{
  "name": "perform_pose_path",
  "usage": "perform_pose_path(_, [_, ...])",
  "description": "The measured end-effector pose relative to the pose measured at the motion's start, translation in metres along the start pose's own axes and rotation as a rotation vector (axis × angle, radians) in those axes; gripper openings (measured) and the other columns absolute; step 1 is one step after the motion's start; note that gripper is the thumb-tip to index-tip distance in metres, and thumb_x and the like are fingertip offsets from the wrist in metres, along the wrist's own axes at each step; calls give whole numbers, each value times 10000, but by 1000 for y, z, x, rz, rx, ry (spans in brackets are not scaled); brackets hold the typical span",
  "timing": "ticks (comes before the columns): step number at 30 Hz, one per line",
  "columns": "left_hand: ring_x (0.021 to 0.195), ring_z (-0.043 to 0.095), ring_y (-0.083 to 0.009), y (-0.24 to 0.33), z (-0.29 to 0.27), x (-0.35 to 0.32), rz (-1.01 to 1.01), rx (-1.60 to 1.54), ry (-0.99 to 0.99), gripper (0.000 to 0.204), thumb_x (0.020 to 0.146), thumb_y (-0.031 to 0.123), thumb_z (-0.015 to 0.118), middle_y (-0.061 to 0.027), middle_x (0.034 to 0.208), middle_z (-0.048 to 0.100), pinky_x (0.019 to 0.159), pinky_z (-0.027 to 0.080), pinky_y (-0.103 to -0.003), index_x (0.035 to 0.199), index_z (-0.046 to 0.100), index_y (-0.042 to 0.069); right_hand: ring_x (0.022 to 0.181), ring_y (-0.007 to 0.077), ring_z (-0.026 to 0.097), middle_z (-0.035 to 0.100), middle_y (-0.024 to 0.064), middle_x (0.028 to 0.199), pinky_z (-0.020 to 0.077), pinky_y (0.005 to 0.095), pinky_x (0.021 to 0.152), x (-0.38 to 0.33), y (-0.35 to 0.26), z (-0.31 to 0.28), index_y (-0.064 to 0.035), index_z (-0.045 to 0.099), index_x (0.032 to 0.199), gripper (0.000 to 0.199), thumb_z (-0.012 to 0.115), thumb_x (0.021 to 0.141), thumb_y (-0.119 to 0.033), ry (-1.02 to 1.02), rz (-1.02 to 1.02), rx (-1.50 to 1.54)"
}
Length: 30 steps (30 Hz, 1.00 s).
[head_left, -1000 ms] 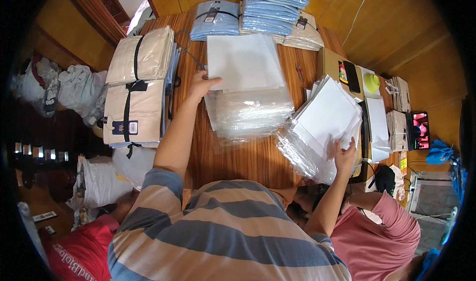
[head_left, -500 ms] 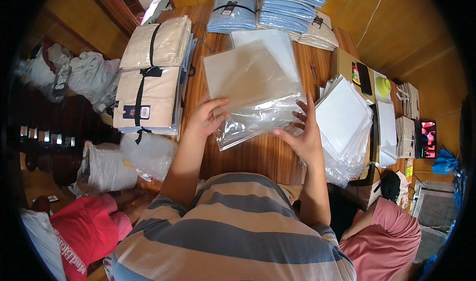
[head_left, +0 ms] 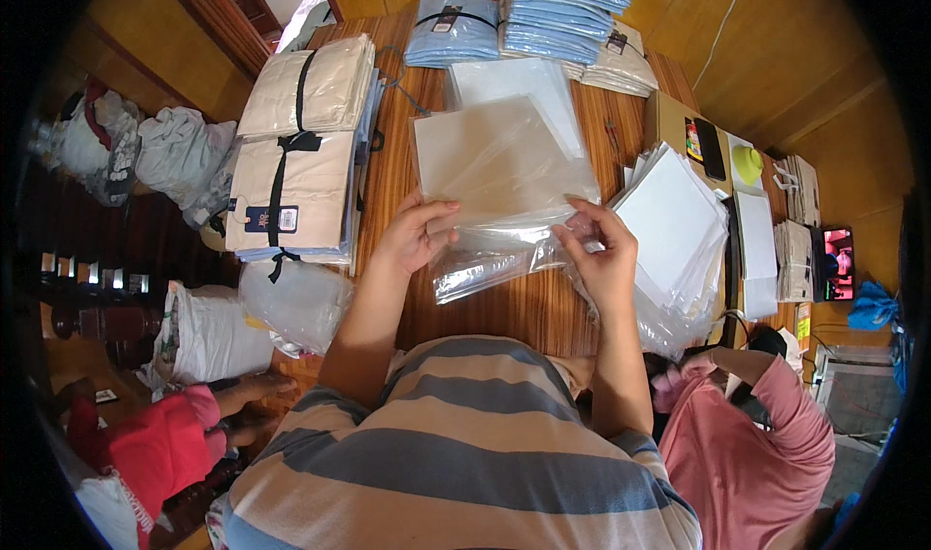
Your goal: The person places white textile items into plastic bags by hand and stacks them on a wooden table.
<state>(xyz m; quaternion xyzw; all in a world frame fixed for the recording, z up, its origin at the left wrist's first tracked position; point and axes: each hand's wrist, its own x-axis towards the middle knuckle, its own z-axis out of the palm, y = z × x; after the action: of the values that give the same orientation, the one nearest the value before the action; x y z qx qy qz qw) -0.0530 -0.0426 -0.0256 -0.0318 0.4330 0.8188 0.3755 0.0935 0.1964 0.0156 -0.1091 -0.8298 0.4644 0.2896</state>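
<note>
gripping the near edge of a clear plastic bag (head_left: 499,167) with a white sheet inside, left hand (head_left: 415,235) pinching its lower left corner, right hand (head_left: 603,254) closed on its lower right corner, thumbs on top. held just above a wooden table (head_left: 529,307), over a loose heap of more clear bags (head_left: 485,264) lying between the two wrists. resting behind it, flat on the table, another white sheet (head_left: 509,84). stacked just right of the right hand, a fanned pile of white packets (head_left: 674,225), touching the heap. lying to the left, two tied bundles of beige folded cloth (head_left: 301,152) with black straps. piled at the far edge, blue folded garments (head_left: 504,21) in wrappers. sitting further right, a cardboard box (head_left: 669,123) with a dark phone (head_left: 711,147) on it. crouching at lower right, a person in a pink top (head_left: 747,443); at lower left, another in red (head_left: 145,448) beside white sacks (head_left: 208,332).
</note>
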Motion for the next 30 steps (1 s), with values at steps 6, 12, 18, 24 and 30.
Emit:
perform_pose_path(6, [875, 680, -192, 5, 3, -1, 4, 62, -75, 404, 873, 38, 686, -77, 1048, 672, 539, 578, -323, 1253, 555, 84, 705, 114, 603, 634, 33, 827, 520, 264, 645, -7, 22, -6, -5, 692, 1059, 214, 751, 866, -76, 100, 100, 27])
perform_pose_path(12, [1002, 663, -233, 8, 18, -13, 139, 224, -168, 620, 876, 53, 708, -119, 1208, 613, 533, 593, -339, 1421, 412, 66, 984, 203, 645, 628, 88, 1144, 545, 340, 799, -5, 23, -31, -15, 540, 1314, 474, 569, 986, -356, -36, 393, 967])
perform_pose_path(18, [886, 694, -220, -14, 38, 5, 80, 558, -515, 553, 939, 61, 655, -139, 1133, 652, 533, 593, -296, 1436, 412, 64, 931, 149, 642, 702, 71, 1052, 504, 258, 825, -6, 48, -50, 29, 631, 1222, 347, 710, 924, -131, -5, 548, 419])
perform_pose_path(24, [776, 680, -138, 7, 32, 50, 209, 530, -314, 406, 983, 170, 645, -103, 1125, 706, 548, 531, -243, 1346, 506, 57, 857, 124, 612, 682, 66, 1000, 490, 242, 733, -31, 151, -163, 55, 621, 1150, 344, 732, 930, -185, 411, 498, -79])
perform_pose_path(30, [814, 653, -118, 30, 20, 52, 277, 553, -216, 307, 1002, 189, 617, -61, 1134, 698, 627, 524, -246, 1285, 568, 84, 884, 230, 674, 699, 120, 986, 533, 327, 754, -42, 218, -194, 56, 576, 1262, 594, 772, 866, -342, 428, 659, -441])
